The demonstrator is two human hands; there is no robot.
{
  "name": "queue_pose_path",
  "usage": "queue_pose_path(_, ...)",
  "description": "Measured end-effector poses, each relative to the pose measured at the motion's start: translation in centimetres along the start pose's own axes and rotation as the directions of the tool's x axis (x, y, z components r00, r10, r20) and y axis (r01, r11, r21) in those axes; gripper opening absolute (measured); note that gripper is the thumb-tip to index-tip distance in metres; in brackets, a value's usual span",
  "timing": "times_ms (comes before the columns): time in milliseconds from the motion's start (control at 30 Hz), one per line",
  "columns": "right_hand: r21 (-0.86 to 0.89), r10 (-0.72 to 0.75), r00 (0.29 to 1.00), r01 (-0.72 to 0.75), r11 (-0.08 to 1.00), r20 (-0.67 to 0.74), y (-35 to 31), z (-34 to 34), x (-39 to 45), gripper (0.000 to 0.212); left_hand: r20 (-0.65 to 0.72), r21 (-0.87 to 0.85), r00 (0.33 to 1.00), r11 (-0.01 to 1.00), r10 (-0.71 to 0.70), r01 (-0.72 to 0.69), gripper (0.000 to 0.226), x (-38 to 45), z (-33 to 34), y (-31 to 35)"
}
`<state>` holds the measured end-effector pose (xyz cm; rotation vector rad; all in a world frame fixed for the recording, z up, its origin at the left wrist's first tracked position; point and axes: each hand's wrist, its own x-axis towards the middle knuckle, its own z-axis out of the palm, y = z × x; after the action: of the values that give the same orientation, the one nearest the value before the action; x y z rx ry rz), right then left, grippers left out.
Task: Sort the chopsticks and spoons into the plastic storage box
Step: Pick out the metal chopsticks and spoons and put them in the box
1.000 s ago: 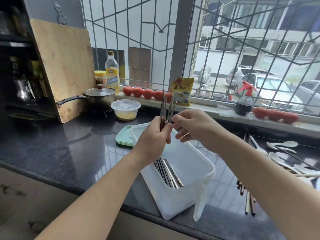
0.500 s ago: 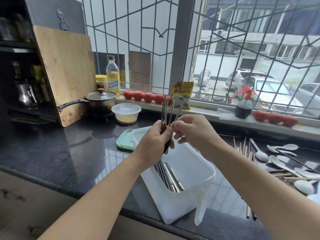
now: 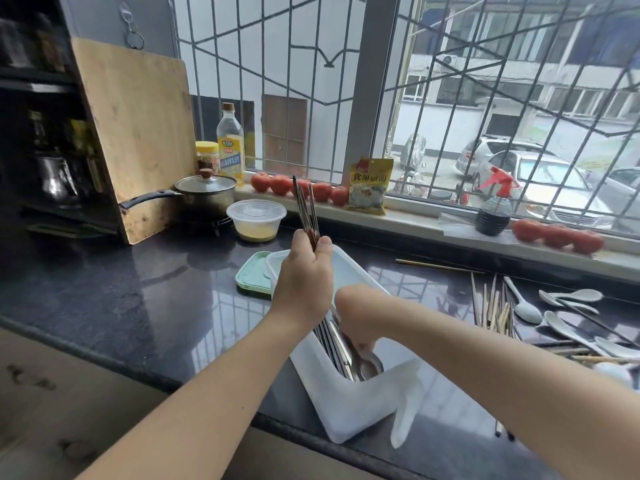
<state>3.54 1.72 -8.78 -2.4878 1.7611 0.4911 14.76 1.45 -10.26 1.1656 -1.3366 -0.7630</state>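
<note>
- I see the white box [image 3: 349,403] on the dark counter [image 3: 138,299], metal chopsticks [image 3: 334,344] lying along its near side.
- Left hand [image 3: 304,282] above the box, fingers clamped on a few dark chopsticks [image 3: 304,206] standing upright.
- Right hand [image 3: 360,317] down inside the box; fingers hidden, so I cannot tell their state.
- Right of the box: loose bamboo chopsticks [image 3: 493,306] and white spoons [image 3: 568,320].
- Green lid [image 3: 252,275] touches the box's far end.
</note>
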Motion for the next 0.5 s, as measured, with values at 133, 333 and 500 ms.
queue_pose_path(133,0.021,0.019,0.971,-0.025,0.999,0.238,-1.0,1.6,1.2,0.02,0.026,0.034,1.0,0.999,0.013,-0.014,0.025,-0.1,0.0,0.2)
queue_pose_path(333,-0.09,0.071,0.956,-0.047,0.995,0.285,-1.8,1.5,1.6,0.017,0.042,0.035,0.999,0.999,0.027,-0.028,0.027,-0.2,-0.2,0.3)
queue_pose_path(500,0.032,0.026,0.964,-0.036,0.999,0.266,-0.4,0.4,0.5,0.015,0.067,0.044,0.997,0.998,0.039,-0.042,0.027,-0.1,-0.3,0.1)
